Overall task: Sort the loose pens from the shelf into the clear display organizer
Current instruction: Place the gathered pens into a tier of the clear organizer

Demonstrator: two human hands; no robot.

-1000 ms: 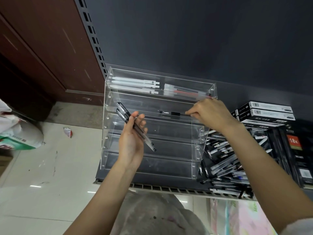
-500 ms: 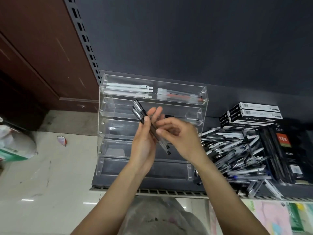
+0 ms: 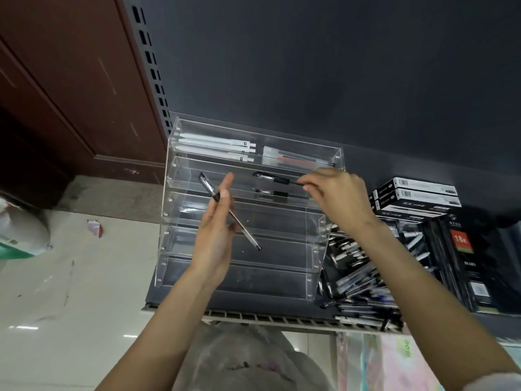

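Few pens (image 3: 214,144) sit in the organizer (image 3: 321,230); right hand (image 3: 338,193) pinches one, left hand (image 3: 214,238) holds another (image 3: 229,211); pile (image 3: 358,280) remains.

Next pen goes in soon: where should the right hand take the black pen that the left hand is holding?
Take the black pen by its bare lower barrel, near the tip end, coming from the right. That half sticks out below the left hand toward the right hand; the capped end lies behind the left fingers.
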